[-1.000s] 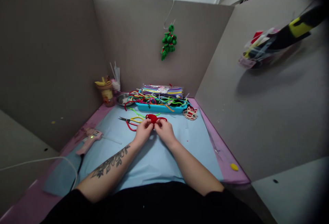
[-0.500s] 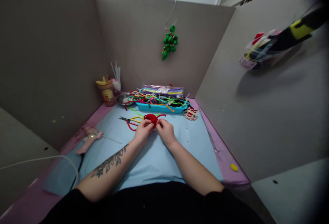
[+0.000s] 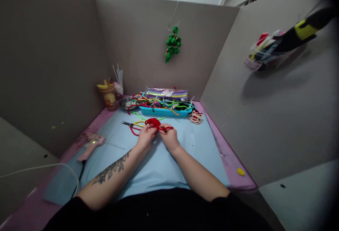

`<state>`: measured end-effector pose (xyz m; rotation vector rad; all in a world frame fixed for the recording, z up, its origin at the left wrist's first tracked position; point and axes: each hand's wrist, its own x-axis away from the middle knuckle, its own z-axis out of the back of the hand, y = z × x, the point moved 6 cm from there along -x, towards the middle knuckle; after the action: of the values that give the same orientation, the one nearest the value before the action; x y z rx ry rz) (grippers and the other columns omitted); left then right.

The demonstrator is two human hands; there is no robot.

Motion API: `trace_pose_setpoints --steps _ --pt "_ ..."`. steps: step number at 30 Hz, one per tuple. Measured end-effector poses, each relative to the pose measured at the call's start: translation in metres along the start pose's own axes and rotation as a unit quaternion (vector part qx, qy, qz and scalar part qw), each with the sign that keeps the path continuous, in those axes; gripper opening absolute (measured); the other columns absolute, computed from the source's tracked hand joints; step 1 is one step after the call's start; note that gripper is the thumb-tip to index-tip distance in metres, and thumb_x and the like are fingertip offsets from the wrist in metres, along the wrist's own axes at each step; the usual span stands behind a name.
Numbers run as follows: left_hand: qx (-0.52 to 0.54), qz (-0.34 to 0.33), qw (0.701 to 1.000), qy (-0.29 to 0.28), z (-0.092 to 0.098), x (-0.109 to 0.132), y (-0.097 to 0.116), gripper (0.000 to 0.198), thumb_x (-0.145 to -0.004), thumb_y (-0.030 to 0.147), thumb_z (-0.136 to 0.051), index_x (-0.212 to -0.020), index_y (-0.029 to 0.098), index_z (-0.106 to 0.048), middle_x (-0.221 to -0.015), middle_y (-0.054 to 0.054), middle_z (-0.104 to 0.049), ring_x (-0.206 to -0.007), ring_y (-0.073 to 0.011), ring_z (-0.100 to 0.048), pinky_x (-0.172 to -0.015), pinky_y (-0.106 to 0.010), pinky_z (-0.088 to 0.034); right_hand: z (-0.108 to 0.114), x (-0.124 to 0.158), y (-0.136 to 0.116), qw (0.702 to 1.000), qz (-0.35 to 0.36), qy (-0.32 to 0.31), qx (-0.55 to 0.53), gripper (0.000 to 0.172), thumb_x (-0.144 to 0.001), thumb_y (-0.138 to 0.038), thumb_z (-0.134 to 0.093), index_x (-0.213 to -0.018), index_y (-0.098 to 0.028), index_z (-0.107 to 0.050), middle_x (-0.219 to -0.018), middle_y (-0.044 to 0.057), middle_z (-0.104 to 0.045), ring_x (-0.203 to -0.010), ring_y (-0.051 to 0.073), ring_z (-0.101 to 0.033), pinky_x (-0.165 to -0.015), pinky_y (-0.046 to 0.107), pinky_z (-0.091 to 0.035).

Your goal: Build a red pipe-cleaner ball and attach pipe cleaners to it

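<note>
Between my hands is a rounded red pipe-cleaner piece [image 3: 153, 122], held just above the blue table cover. My left hand [image 3: 146, 134] is closed on its near left side, with the fingertips partly hidden. My right hand [image 3: 169, 136] pinches the piece's right side, where a red pipe-cleaner end [image 3: 166, 128] sticks out over the fingers. Just left of the piece lies a pair of scissors [image 3: 131, 124], its dark blades pointing left and its handles yellow and red.
Behind my hands stands a blue tray [image 3: 165, 112] heaped with coloured pipe cleaners. A metal dish [image 3: 129, 108] and a brown-yellow cup [image 3: 109, 98] are at back left. A pink glue gun [image 3: 91, 147] lies left. A lion-face ornament [image 3: 196, 117] lies right. Grey panels surround the table.
The red piece has turned slightly between my hands. Its loose end now lies across my right fingers instead of pointing out behind them. The whole view has shifted a little.
</note>
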<state>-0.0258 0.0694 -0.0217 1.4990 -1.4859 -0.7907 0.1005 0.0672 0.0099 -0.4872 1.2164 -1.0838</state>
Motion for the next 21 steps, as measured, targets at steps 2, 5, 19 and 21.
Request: trace_pose_setpoints --steps 2,5,19,21 --pt "0.027 0.022 0.999 0.003 0.001 0.0 -0.002 0.032 -0.053 0.021 -0.074 -0.078 0.017 -0.054 -0.068 0.002 -0.063 -0.065 -0.0109 -0.061 -0.066 -0.024 -0.047 0.001 0.0 -0.002 1.0 0.013 0.002 0.018 0.014 -0.075 -0.02 -0.052 -0.075 -0.021 -0.066 -0.079 0.004 -0.065 -0.078 0.02 -0.059 -0.076 0.033 -0.048" --pt "0.042 0.041 0.998 -0.003 0.0 0.001 -0.003 0.031 -0.052 0.02 -0.075 -0.078 0.017 -0.058 -0.068 0.002 -0.063 -0.065 -0.0106 -0.061 -0.067 -0.024 -0.047 0.002 0.0 -0.003 0.999 0.034 0.005 0.032 0.016 -0.075 -0.018 -0.05 -0.075 -0.021 -0.066 -0.08 0.005 -0.063 -0.078 0.02 -0.058 -0.076 0.033 -0.048" --pt "0.009 -0.148 0.987 -0.06 -0.008 0.003 0.025 0.033 -0.059 0.02 -0.077 -0.089 0.016 -0.065 -0.088 -0.006 -0.073 -0.088 -0.0184 -0.065 -0.084 -0.03 -0.047 -0.008 0.005 0.009 0.946 -0.156 0.02 -0.284 0.021 -0.071 -0.037 -0.068 -0.075 -0.018 -0.063 -0.067 -0.001 -0.06 -0.061 0.012 -0.05 -0.059 0.025 -0.04" --pt "-0.01 -0.159 0.986 -0.055 -0.008 0.004 0.025 0.032 -0.059 0.018 -0.075 -0.09 0.016 -0.067 -0.09 -0.006 -0.073 -0.089 -0.0193 -0.065 -0.085 -0.031 -0.046 -0.017 0.008 0.013 0.906 -0.208 0.012 -0.369 0.026 -0.067 -0.039 -0.073 -0.08 -0.018 -0.066 -0.068 -0.001 -0.062 -0.059 0.011 -0.05 -0.057 0.024 -0.039"
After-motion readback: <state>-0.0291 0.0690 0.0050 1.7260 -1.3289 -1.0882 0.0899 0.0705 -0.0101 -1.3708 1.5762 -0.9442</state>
